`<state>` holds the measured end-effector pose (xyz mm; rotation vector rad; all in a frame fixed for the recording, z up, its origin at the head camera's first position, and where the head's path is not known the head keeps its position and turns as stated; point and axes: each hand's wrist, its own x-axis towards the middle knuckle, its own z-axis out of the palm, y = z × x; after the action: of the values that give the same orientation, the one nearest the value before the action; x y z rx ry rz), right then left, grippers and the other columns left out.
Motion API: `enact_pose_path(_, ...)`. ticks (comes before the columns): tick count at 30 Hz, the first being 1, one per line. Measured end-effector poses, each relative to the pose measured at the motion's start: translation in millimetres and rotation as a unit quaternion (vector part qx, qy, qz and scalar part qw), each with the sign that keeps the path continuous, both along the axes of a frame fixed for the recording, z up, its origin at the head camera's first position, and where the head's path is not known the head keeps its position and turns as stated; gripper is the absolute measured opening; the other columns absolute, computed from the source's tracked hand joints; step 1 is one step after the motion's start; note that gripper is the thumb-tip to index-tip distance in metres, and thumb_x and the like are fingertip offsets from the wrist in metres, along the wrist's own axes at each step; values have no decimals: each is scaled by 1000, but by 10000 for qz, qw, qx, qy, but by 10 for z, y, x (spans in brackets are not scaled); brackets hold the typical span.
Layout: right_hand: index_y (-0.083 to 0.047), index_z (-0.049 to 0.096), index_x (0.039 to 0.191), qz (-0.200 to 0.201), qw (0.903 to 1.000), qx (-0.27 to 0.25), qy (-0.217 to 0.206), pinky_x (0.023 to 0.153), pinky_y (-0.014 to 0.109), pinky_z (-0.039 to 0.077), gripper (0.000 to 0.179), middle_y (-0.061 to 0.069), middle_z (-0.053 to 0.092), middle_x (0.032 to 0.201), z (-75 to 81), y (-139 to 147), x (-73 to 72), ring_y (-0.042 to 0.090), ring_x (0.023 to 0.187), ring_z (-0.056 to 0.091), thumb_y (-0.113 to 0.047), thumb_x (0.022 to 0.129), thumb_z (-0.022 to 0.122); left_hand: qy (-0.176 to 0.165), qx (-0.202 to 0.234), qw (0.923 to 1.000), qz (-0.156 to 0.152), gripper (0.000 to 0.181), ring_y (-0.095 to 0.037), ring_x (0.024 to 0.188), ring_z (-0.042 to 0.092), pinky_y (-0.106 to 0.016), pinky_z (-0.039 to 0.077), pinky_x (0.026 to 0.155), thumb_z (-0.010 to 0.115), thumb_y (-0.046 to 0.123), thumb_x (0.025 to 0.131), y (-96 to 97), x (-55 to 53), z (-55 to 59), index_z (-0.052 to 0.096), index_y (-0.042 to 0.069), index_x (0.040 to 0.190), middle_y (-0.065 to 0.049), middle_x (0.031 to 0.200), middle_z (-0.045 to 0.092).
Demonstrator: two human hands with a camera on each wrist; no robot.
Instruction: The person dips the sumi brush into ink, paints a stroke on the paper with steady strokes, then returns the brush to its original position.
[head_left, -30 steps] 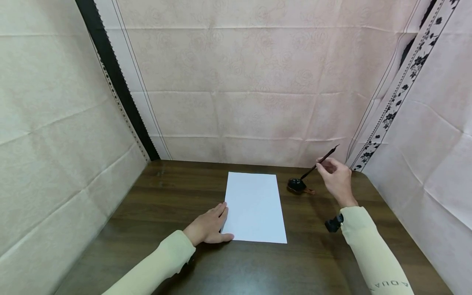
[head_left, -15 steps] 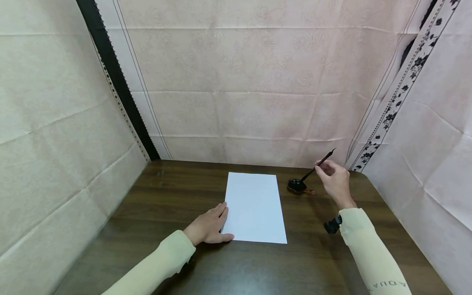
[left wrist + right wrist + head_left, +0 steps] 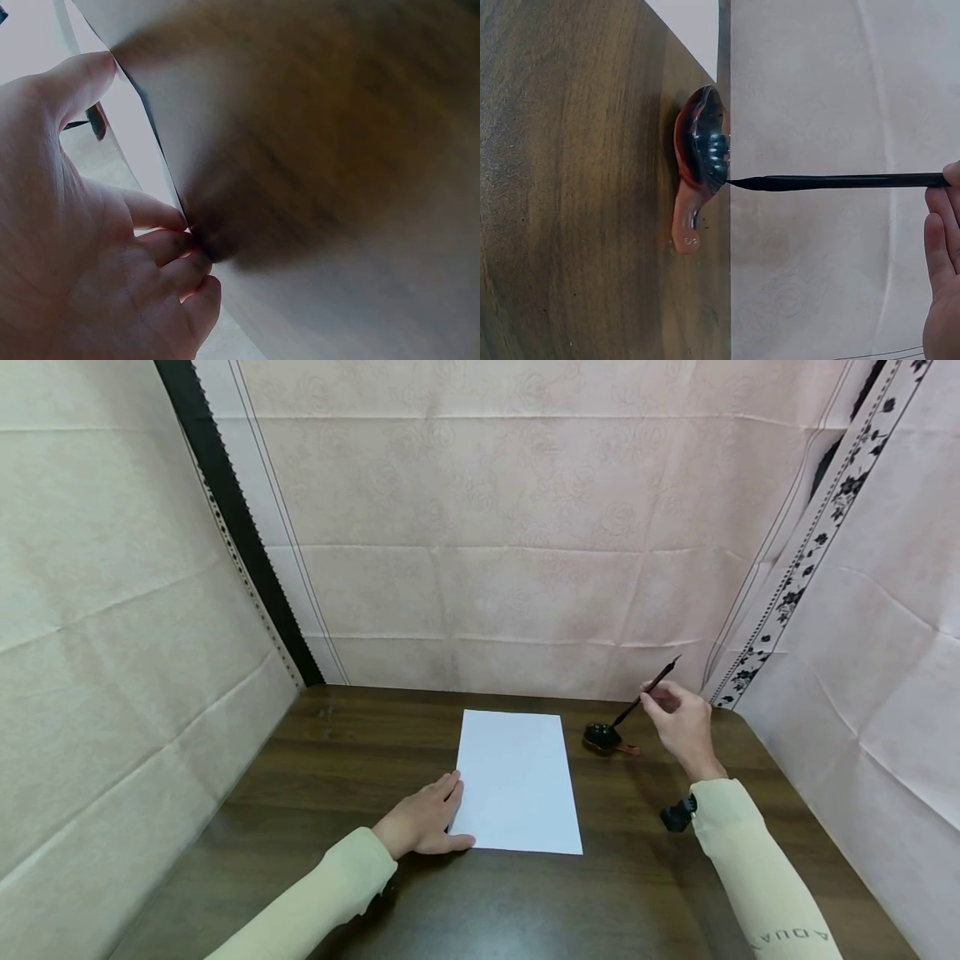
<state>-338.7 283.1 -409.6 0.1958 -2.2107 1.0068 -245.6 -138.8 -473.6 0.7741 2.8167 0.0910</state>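
Note:
A white sheet of paper (image 3: 519,781) lies on the wooden table. My left hand (image 3: 427,817) rests flat with its fingertips along the paper's left edge and its thumb at the lower left corner; in the left wrist view the fingers (image 3: 161,240) touch that edge. My right hand (image 3: 684,727) pinches a dark ink brush (image 3: 654,683) partway along its handle, tilted with the tip down to the left. That tip meets the rim of a small ink dish (image 3: 602,737), black inside with a reddish-brown outside and a short handle (image 3: 688,225).
Dark wooden table (image 3: 360,743) runs under everything. Pale patterned cloth (image 3: 480,527) hangs behind it, with more cloth on the left and right sides. A black device (image 3: 678,814) is strapped to my right wrist.
My right hand and the brush have shifted slightly left and the brush's angle has wavered a little, its tip staying at the dish. The left hand and paper keep their place.

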Motion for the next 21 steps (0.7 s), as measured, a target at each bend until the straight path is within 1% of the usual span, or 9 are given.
enact_pose_path(5, -14, 73, 102, 191, 9997, -97, 148, 68, 3, 45, 15, 3, 75, 93, 45, -36, -13, -14, 78, 60, -19, 88, 71, -1, -29, 10000, 9, 95, -27, 151, 19, -42, 28, 120, 47, 68, 89, -10, -11, -4, 22, 2, 153, -14, 163, 14)
enact_pose_path(9, -13, 73, 102, 255, 9994, -153, 153, 67, 4, 45, 15, 4, 75, 93, 47, -59, -35, -12, 78, 61, -19, 88, 71, 8, -54, 10000, 7, 96, -27, 151, 19, -42, 27, 120, 46, 69, 89, -14, -14, -6, 22, 2, 153, -13, 164, 14)
enact_pose_path(14, -14, 73, 101, 206, 9995, -244, 40, 66, 5, 45, 15, 4, 75, 93, -17, -64, -52, -9, 76, 62, -22, 89, 70, -12, -8, 10000, 29, 95, -27, 151, 19, -42, 28, 120, 48, 68, 89, -5, -3, -4, 22, 2, 153, -13, 163, 15)
enact_pose_path(17, -14, 74, 100, 180, 9993, -342, 6, 66, 5, 45, 14, 5, 75, 93, -65, -55, -62, -8, 75, 62, -20, 88, 71, -31, 22, 10000, 48, 95, -27, 151, 20, -42, 29, 120, 49, 67, 89, 4, 9, 4, 23, 2, 153, -13, 163, 15)
enact_pose_path(21, -13, 74, 99, 114, 9995, -309, 15, 67, 4, 43, 13, 4, 75, 91, -103, -47, -55, -10, 75, 61, -18, 88, 72, -44, 55, 10000, 66, 94, -27, 151, 20, -42, 29, 119, 50, 66, 89, 10, 21, 17, 23, 2, 153, -13, 163, 16)
